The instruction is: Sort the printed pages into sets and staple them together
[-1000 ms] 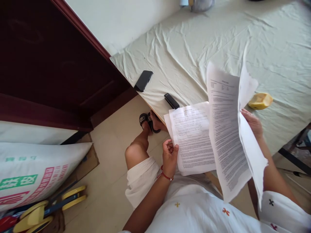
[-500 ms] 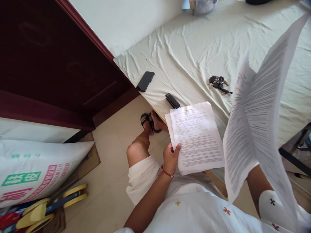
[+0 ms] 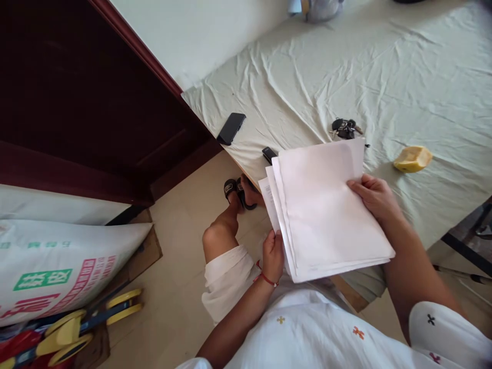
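Note:
A loose stack of paper sheets point(image 3: 326, 210) lies across my lap at the edge of the cloth-covered table, its top sheet showing a nearly blank side. My left hand point(image 3: 273, 256) grips the stack's left edge, thumb toward the sheets and fingers underneath. At the right edge my right hand point(image 3: 374, 200) pinches the papers, thumb on top. The sheets are fanned slightly at the left, where a strip of print shows. Partly covered by the papers is a small black stapler-like object point(image 3: 268, 154). Just beyond the top edge sits a bunch of keys point(image 3: 346, 128).
A black phone point(image 3: 231, 128) lies at the left edge of the table cloth point(image 3: 292, 102). Right of the keys is a yellow, cut piece of fruit point(image 3: 413, 159). A large printed sack point(image 3: 73, 271) and a yellow-and-blue wheeled object point(image 3: 123, 306) stand on the floor at left.
The printed sheets held up at the right have swung over leftward onto the stack, covering the printed page. My right hand and the yellow fruit have come into view.

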Available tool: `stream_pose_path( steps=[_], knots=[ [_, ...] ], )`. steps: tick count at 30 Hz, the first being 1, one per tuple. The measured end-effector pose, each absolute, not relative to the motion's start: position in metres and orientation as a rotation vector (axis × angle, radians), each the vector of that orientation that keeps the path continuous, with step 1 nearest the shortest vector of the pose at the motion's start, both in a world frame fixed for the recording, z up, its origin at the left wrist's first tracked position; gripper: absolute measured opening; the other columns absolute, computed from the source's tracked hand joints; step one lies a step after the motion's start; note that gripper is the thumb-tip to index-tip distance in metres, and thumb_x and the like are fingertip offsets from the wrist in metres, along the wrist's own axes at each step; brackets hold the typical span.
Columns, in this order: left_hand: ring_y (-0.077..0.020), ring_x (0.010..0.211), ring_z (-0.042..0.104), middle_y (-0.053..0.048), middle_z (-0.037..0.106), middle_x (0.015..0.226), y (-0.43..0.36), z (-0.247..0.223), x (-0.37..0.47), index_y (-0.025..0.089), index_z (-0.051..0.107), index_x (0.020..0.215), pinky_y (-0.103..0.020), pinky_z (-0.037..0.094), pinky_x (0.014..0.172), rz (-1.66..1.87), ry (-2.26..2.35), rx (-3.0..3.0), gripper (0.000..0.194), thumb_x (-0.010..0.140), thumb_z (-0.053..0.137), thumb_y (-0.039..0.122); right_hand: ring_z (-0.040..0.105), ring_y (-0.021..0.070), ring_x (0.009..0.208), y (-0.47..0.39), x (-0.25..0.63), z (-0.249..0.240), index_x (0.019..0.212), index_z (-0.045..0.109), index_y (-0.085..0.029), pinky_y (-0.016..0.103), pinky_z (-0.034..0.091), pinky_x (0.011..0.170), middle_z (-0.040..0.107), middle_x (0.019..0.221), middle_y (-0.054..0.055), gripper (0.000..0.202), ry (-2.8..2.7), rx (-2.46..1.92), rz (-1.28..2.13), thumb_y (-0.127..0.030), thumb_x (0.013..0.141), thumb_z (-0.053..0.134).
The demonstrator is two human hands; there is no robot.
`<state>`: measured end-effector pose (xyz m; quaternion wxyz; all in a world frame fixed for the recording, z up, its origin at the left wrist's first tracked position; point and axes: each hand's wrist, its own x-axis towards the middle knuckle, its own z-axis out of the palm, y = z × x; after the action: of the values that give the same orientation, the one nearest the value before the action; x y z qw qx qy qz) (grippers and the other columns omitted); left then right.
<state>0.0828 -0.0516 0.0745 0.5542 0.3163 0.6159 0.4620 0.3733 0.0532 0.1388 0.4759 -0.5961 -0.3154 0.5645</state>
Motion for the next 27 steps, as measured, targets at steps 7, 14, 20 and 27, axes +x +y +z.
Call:
stream_pose_path(
  steps=[7, 14, 20, 27],
  knots=[
    [-0.0271, 0.129, 0.066, -0.01, 0.078, 0.126, -0.055, 0.066, 0.085, 0.021, 0.076, 0.114, -0.037, 0.047, 0.116, 1.122, 1.57, 0.566, 0.053, 0.086, 0.075, 0.065, 0.061, 0.0169, 0.055, 0.057, 0.369, 0.13, 0.083, 0.07, -0.026, 0.031, 0.049, 0.05, 0.072, 0.074, 0.0, 0.022, -0.976, -1.535, 1.306, -0.046, 0.082, 0.078],
    [-0.0293, 0.122, 0.069, -0.01, 0.08, 0.115, -0.054, 0.072, 0.087, 0.019, 0.078, 0.101, -0.039, 0.051, 0.112, 1.077, 1.516, 0.629, 0.057, 0.083, 0.072, 0.073, 0.064, 0.0186, 0.058, 0.056, 0.368, 0.124, 0.09, 0.07, -0.025, 0.03, 0.051, 0.05, 0.074, 0.077, 0.001, 0.028, -1.061, -1.557, 1.348, -0.052, 0.084, 0.075],
    [-0.027, 0.113, 0.07, -0.009, 0.079, 0.101, -0.053, 0.07, 0.086, 0.018, 0.077, 0.099, -0.036, 0.051, 0.106, 1.054, 1.486, 0.686, 0.057, 0.084, 0.072, 0.073, 0.063, 0.019, 0.059, 0.056, 0.372, 0.119, 0.092, 0.071, -0.025, 0.028, 0.048, 0.047, 0.071, 0.071, 0.001, 0.03, -1.233, -1.618, 1.265, -0.053, 0.084, 0.077],
    [-0.0242, 0.099, 0.071, -0.008, 0.079, 0.099, -0.052, 0.074, 0.085, 0.018, 0.076, 0.097, -0.033, 0.055, 0.093, 1.063, 1.421, 0.678, 0.056, 0.087, 0.07, 0.073, 0.059, 0.0175, 0.057, 0.054, 0.373, 0.128, 0.084, 0.071, -0.026, 0.028, 0.043, 0.046, 0.067, 0.067, -0.002, 0.024, -1.087, -1.593, 1.166, -0.047, 0.081, 0.08]
  ],
)
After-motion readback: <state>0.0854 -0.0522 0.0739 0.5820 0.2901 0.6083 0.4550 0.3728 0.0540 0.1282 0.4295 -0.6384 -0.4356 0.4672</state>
